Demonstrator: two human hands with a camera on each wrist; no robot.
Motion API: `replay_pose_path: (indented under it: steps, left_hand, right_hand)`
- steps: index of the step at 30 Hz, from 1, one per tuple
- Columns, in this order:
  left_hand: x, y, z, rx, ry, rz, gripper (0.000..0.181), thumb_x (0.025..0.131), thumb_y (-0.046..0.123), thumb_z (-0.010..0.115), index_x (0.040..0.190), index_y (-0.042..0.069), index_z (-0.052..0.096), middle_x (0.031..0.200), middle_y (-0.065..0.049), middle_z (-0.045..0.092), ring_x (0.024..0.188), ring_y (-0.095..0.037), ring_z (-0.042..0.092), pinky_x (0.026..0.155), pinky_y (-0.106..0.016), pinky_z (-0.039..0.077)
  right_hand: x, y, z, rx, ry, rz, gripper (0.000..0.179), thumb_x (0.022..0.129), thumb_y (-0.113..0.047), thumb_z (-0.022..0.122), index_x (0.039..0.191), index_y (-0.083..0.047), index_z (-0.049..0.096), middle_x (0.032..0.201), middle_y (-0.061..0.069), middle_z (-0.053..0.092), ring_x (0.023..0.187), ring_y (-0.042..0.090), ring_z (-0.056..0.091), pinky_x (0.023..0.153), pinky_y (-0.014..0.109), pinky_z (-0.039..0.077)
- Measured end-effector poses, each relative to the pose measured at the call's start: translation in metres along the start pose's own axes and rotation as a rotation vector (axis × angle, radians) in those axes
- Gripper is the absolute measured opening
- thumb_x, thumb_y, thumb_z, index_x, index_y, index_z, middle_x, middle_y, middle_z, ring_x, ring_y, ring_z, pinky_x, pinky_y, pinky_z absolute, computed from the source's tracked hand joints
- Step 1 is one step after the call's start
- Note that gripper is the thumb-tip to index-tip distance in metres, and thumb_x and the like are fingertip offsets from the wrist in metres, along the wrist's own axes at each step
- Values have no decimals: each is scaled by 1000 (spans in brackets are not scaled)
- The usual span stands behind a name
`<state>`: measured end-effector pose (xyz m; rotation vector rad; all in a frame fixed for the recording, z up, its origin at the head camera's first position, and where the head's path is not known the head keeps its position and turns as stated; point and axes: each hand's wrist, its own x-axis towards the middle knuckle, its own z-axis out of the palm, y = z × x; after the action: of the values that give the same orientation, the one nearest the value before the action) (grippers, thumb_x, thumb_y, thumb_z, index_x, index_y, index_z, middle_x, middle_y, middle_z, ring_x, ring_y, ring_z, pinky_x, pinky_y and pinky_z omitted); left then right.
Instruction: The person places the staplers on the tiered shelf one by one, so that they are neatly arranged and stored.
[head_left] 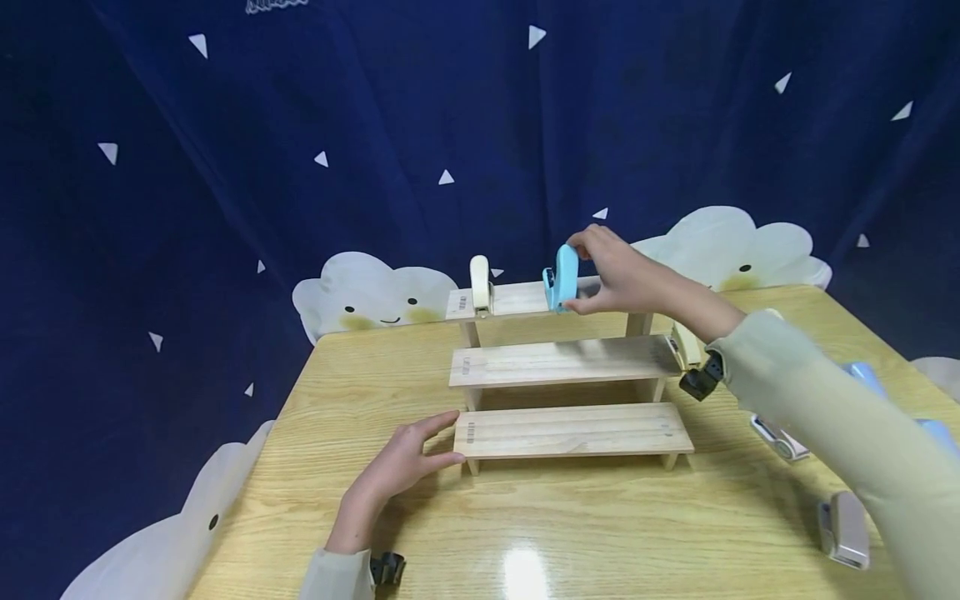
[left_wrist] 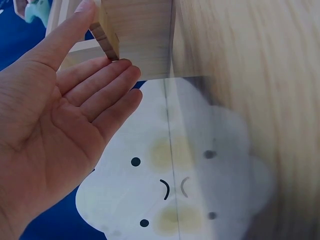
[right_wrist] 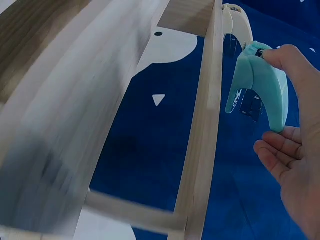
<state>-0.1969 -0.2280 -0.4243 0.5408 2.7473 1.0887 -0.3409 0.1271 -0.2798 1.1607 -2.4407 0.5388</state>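
Observation:
A blue stapler (head_left: 564, 279) is at the top step of a three-tier wooden rack (head_left: 573, 432). My right hand (head_left: 618, 271) pinches it lengthwise between thumb and fingers, as the right wrist view also shows with the stapler (right_wrist: 262, 80) in teal. To its left on the same step stands a cream stapler (head_left: 481, 283). My left hand (head_left: 405, 458) touches the left end of the lowest step, thumb and fingers spread around that corner. In the left wrist view the palm of the left hand (left_wrist: 65, 120) faces the camera beside the board's end.
Right of the rack, partly behind my right forearm, is a yellow stapler (head_left: 686, 346). Farther right lie a white-and-pink stapler (head_left: 780, 437), a greyish-pink stapler (head_left: 844, 529) and blue items (head_left: 866, 377). A dark blue curtain (head_left: 390, 125) with white clouds hangs behind the wooden table (head_left: 360, 375).

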Motion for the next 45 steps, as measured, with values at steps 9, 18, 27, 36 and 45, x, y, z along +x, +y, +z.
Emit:
replay_pose_path:
  steps: [9,18,27,36,45]
  left_hand:
    - [0,2,-1,-2,2,-11,75,87,41,71,147,6,43,152,-12,45,140,-35,44,116,-52,38]
    - [-1,2,-1,5,0,-6,74,88,40,71,147,7,43,151,-13,46,140,-35,44,115,-52,39]
    - [0,2,-2,-6,-4,-3,74,88,39,71,148,6,43,152,-12,45,140,-34,43,116,-52,39]
    - [1,2,-1,8,-3,4,74,88,40,71,147,6,44,151,-12,46,139,-35,45,115,-51,39]
    - [0,2,-2,12,2,-3,73,87,38,72,147,8,44,151,-13,46,139,-35,45,115,-51,39]
  right_hand:
    - [20,-7,14,14,-22,-10,70,72,-29,83,119,8,48,104,19,52,95,28,47,85,41,46]
    - [34,-13,21,14,-93,37,72,73,-34,82,122,8,48,107,18,53,98,28,47,88,40,46]
    - [44,-16,22,13,-150,49,72,75,-37,82,122,6,49,111,16,53,103,27,48,95,42,46]
    - [49,-17,23,-1,-185,58,71,75,-37,80,123,6,50,109,15,53,102,28,49,94,42,47]
    - [39,-17,9,44,-221,175,85,78,-44,79,139,3,41,125,17,51,117,31,49,104,48,46]
